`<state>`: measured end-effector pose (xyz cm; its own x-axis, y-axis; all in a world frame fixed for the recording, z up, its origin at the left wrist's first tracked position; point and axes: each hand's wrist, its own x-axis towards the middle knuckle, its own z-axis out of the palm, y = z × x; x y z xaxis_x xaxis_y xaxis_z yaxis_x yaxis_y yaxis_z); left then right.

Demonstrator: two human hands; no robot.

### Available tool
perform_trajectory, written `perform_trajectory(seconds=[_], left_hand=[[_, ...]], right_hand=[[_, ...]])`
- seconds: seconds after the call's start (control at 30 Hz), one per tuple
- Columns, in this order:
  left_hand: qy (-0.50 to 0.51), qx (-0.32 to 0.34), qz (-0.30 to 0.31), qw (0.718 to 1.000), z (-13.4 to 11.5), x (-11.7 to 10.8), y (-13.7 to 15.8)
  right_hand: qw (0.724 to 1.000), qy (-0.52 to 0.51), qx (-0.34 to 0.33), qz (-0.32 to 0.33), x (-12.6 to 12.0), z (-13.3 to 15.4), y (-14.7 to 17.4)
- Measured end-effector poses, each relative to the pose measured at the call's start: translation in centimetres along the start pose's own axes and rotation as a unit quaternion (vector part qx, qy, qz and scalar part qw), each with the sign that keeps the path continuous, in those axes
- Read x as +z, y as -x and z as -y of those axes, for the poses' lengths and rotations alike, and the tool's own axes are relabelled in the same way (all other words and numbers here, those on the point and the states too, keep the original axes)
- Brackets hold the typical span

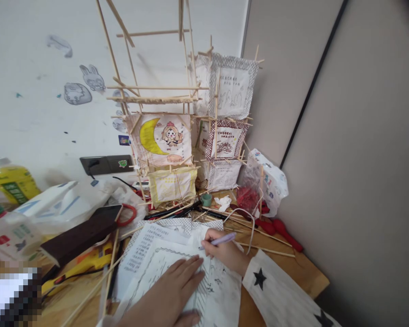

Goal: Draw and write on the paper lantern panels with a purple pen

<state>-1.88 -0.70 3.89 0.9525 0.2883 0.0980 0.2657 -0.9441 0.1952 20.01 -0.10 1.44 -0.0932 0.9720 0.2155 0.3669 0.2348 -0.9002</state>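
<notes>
My right hand (221, 250) is closed around a light purple pen (224, 239), whose tip points down and left at a sheet of white paper (167, 259). A hand-drawn wavy border, fine strokes and slanted hatching mark that sheet. Across its lower middle lies my left hand (180, 286), flat with the fingers stretched out and holding nothing. A page of handwritten lines (139, 247) shows beneath and to the left of the drawing. The pen's tip is partly hidden by my right fingers.
Behind the papers stand stick frames (158, 100) with drawn paper panels (163, 141). To the left lie a dark box (78, 236), red-handled scissors (127, 215), a yellow glue gun (85, 268) and bottles (12, 181). Loose sticks, a white cord (240, 210) and a plastic bag (269, 181) sit at right.
</notes>
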Motion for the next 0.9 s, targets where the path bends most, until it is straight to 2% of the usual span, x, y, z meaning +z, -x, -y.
perform_trajectory(seconds=[0.4,0.9], left_hand=[[0.002,-0.004,0.015,1.0,-0.22,-0.51,-0.14],[0.008,0.002,-0.016,1.0,-0.08,-0.19,-0.02]], right_hand=[[1.0,0.002,-0.003,0.007,0.02,-0.05,-0.07],[1.0,-0.002,0.006,0.005,0.08,0.0,-0.06]])
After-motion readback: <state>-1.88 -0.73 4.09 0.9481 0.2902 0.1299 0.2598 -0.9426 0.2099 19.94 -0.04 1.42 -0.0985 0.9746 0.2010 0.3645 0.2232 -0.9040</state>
